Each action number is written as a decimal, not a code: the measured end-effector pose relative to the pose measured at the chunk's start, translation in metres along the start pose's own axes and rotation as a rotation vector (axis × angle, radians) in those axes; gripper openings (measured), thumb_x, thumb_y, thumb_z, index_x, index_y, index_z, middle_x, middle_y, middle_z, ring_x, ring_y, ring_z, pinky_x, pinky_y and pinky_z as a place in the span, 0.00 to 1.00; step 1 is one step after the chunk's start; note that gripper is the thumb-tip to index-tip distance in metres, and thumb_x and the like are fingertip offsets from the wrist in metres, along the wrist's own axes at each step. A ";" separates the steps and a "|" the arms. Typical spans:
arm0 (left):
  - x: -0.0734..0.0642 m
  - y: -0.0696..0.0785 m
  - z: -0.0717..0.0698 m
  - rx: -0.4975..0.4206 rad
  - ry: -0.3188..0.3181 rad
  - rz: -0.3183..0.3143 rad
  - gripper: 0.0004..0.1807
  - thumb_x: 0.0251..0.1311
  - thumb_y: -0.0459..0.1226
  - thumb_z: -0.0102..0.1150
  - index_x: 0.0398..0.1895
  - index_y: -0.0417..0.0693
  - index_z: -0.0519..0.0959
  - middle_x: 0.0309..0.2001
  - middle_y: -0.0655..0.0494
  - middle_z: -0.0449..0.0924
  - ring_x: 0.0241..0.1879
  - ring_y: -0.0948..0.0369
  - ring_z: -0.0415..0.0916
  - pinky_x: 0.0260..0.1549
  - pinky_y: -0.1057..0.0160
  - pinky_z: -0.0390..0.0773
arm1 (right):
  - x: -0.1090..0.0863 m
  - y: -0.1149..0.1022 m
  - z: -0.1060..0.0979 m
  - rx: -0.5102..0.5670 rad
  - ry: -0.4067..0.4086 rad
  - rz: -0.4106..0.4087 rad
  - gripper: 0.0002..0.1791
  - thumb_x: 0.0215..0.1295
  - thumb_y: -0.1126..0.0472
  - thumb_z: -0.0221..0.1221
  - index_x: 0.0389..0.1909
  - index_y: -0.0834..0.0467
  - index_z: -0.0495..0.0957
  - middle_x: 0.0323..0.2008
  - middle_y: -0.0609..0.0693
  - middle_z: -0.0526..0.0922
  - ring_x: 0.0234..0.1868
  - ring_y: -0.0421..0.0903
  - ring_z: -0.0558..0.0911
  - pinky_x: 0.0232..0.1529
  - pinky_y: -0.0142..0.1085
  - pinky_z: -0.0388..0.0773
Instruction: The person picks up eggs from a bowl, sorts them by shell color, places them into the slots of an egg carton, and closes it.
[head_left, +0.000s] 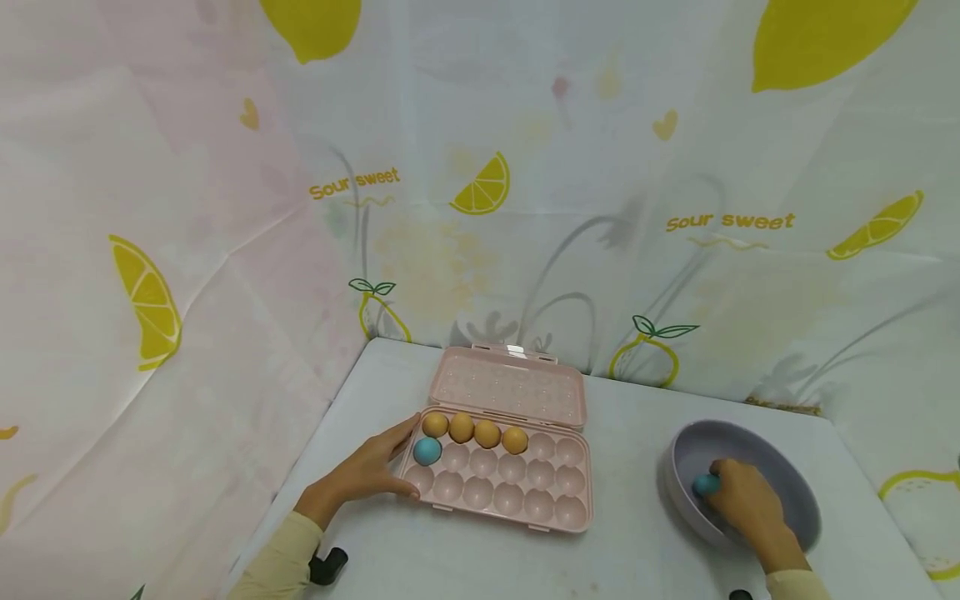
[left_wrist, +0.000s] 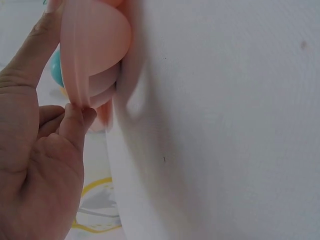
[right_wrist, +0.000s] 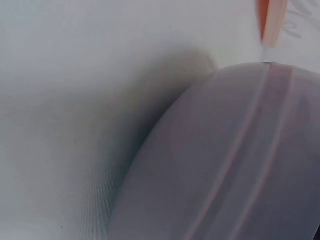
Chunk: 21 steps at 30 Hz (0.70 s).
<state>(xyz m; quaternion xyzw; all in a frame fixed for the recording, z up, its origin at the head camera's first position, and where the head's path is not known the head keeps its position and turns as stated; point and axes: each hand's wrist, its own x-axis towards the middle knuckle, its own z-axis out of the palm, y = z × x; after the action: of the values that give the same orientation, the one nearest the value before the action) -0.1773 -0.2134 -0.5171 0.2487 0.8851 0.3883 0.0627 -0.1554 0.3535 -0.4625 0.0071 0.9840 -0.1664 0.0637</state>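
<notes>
A pink plastic egg box (head_left: 517, 500) lies with its lid (head_left: 510, 387) folded back. Several orange eggs (head_left: 487, 433) fill the left part of its back row, and a blue egg (head_left: 427, 451) sits at the left of the middle row. My left hand (head_left: 367, 467) grips the box's left end, thumb at the front corner and fingers towards the back; the left wrist view shows fingertips (left_wrist: 75, 117) at the rim. Inside a grey-purple bowl (head_left: 798, 492) on the right, my right hand (head_left: 746, 500) holds a second blue egg (head_left: 706, 485) in its fingers. Only the bowl's outside shows in the right wrist view.
Both containers stand on a white table (head_left: 630, 550), the bowl well to the right of the egg box. A lemon-print cloth (head_left: 555, 167) hangs behind and along the sides. Near my left sleeve is a small black object (head_left: 328, 567).
</notes>
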 end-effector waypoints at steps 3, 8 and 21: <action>0.002 0.001 -0.001 0.000 -0.007 0.005 0.68 0.34 0.56 0.77 0.77 0.42 0.49 0.75 0.46 0.52 0.73 0.48 0.51 0.68 0.47 0.58 | -0.001 0.000 0.000 -0.004 0.004 0.011 0.08 0.59 0.61 0.63 0.24 0.59 0.75 0.22 0.50 0.73 0.24 0.48 0.69 0.21 0.41 0.68; 0.002 0.002 -0.002 -0.021 -0.011 0.009 0.68 0.34 0.55 0.78 0.76 0.40 0.49 0.75 0.45 0.52 0.72 0.49 0.52 0.66 0.52 0.61 | -0.001 0.001 -0.001 -0.023 0.015 -0.002 0.11 0.57 0.65 0.63 0.39 0.67 0.81 0.33 0.62 0.83 0.33 0.60 0.81 0.29 0.55 0.79; 0.004 -0.002 0.001 -0.054 -0.008 0.015 0.69 0.32 0.54 0.79 0.77 0.39 0.48 0.76 0.45 0.50 0.73 0.49 0.50 0.66 0.54 0.63 | -0.004 0.001 0.003 0.004 0.074 -0.038 0.08 0.57 0.66 0.63 0.21 0.60 0.76 0.20 0.49 0.71 0.22 0.47 0.68 0.22 0.40 0.67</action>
<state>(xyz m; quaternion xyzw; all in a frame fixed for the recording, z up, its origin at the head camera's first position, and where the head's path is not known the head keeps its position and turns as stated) -0.1813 -0.2118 -0.5188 0.2549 0.8722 0.4116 0.0700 -0.1508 0.3533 -0.4648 -0.0052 0.9853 -0.1693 0.0242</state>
